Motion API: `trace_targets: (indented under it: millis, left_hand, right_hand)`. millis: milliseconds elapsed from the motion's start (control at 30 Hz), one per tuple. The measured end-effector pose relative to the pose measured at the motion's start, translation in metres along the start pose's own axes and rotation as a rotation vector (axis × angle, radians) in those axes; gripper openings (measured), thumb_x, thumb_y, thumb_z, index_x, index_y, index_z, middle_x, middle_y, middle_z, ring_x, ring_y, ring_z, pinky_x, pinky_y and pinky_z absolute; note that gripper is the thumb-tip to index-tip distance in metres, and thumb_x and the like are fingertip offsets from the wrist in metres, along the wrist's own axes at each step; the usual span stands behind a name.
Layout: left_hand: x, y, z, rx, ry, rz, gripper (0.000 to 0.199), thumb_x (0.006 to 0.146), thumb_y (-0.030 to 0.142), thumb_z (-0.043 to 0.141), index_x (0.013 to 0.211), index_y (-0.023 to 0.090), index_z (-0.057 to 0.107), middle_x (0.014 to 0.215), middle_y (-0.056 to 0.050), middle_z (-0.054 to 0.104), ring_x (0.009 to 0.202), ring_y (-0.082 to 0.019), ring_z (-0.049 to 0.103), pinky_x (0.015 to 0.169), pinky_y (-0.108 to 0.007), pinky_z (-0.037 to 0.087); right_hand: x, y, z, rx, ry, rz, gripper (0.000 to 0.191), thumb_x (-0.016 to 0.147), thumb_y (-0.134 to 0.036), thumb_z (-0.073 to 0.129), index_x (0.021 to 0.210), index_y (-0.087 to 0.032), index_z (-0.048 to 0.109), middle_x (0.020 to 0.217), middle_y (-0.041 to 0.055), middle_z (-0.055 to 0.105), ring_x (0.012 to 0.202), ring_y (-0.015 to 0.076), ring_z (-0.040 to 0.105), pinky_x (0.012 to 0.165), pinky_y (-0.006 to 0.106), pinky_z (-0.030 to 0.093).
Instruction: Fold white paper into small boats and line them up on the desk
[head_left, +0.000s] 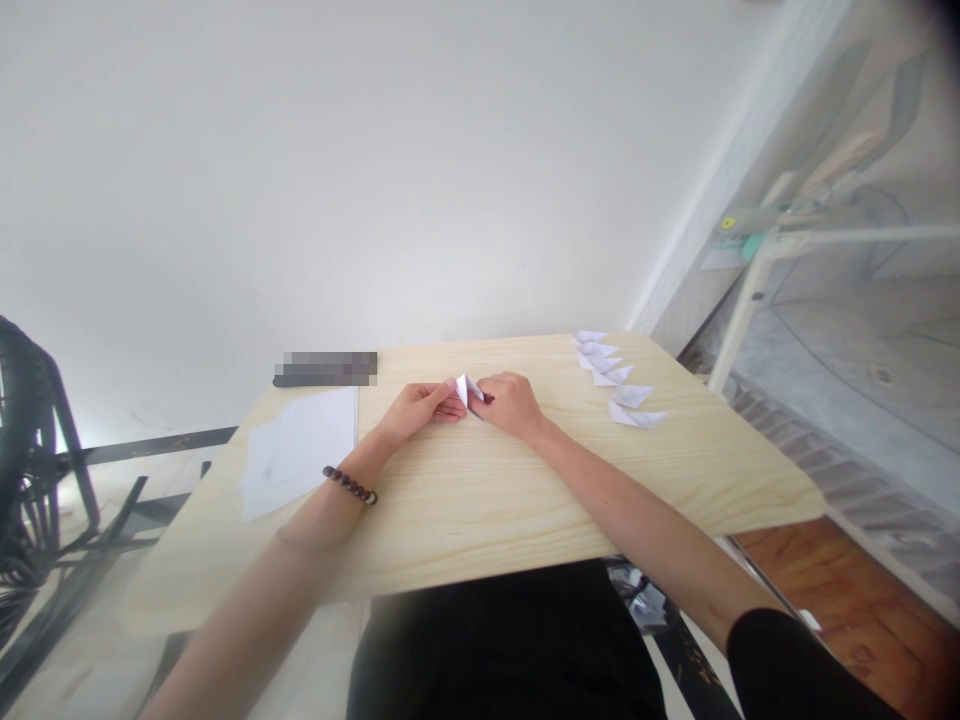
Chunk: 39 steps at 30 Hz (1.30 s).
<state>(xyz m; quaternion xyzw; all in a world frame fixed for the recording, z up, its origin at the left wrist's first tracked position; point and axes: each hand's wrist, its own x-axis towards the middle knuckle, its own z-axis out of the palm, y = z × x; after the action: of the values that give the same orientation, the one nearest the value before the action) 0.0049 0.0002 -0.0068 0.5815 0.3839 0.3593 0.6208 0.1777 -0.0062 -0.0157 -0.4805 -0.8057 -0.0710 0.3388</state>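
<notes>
Pinching the left edge of a small folded paper [468, 388], the left hand [421, 408] is noted with its thumb above and its fingers curled beneath. The paper's right side is held by the right hand [516, 403], which is partly closed; its exact fingertip contact cannot be told. The paper is located between both hands, over the middle of the wooden tabletop [465, 490], with a peaked fold directed upward. Whether the tabletop is touched by it cannot be determined.

A dark beaded bracelet [349, 486] is worn on the left wrist. Left of the left hand, loose white sheets [300, 445] are laid in an uneven, overlapping stack. Beyond these sheets, near the far edge, a dark elongated object [326, 369] is observed, its surface obscured by pixelation. To the right of the right hand, folded white pieces [613, 373] are arranged in a staggered line, some overlapping. Farther right, beyond the tabletop, a white frame [750, 290] is seen.
</notes>
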Motion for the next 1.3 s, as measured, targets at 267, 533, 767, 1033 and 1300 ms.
trace_targets:
  millis: [267,533,767,1033,1300]
  left_hand:
    - [-0.004,0.008,0.004,-0.044,-0.007,-0.050,0.046,0.069,0.051,0.054,0.083,0.009,0.064,0.079,-0.011,0.066,0.080,-0.020,0.060,0.080,-0.035,0.044]
    - [-0.002,0.007,0.004,-0.009,0.011,-0.034,0.039,0.067,0.048,0.056,0.078,0.011,0.062,0.076,-0.008,0.064,0.074,-0.019,0.058,0.070,-0.031,0.045]
    - [0.001,0.003,0.001,-0.008,0.053,-0.021,0.037,0.067,0.046,0.058,0.076,0.010,0.062,0.074,-0.007,0.062,0.073,-0.017,0.057,0.070,-0.030,0.044]
    - [0.003,-0.001,-0.001,0.014,0.110,0.041,0.039,0.064,0.049,0.060,0.078,0.012,0.064,0.078,-0.006,0.063,0.077,-0.016,0.056,0.070,-0.027,0.043]
    - [0.004,-0.005,-0.005,0.112,0.125,0.112,0.041,0.065,0.047,0.060,0.088,0.013,0.065,0.082,-0.006,0.063,0.071,-0.015,0.054,0.065,-0.026,0.041]
  right_hand:
    - [0.000,-0.004,0.002,-0.071,0.020,-0.129,0.028,0.075,-0.029,0.047,0.051,-0.016,0.053,0.054,0.0026,0.059,0.056,0.0106,0.049,0.063,0.026,0.027]
    - [0.000,-0.005,-0.001,-0.005,-0.049,-0.017,0.016,0.071,-0.024,0.050,0.057,-0.017,0.054,0.058,0.0002,0.060,0.056,0.0102,0.048,0.063,0.024,0.028]
    - [0.001,0.000,-0.003,0.120,-0.115,0.005,0.020,0.075,-0.028,0.047,0.060,-0.017,0.054,0.058,0.0002,0.058,0.054,0.0095,0.045,0.065,0.023,0.028]
    - [0.001,0.009,-0.006,0.415,-0.200,-0.009,0.021,0.078,-0.022,0.039,0.063,-0.014,0.052,0.061,-0.0007,0.052,0.056,0.0079,0.042,0.055,0.019,0.028]
    - [-0.001,0.008,-0.007,0.573,-0.260,0.076,0.036,0.082,-0.038,0.034,0.057,-0.015,0.044,0.053,-0.0039,0.041,0.051,0.0063,0.038,0.053,0.019,0.028]
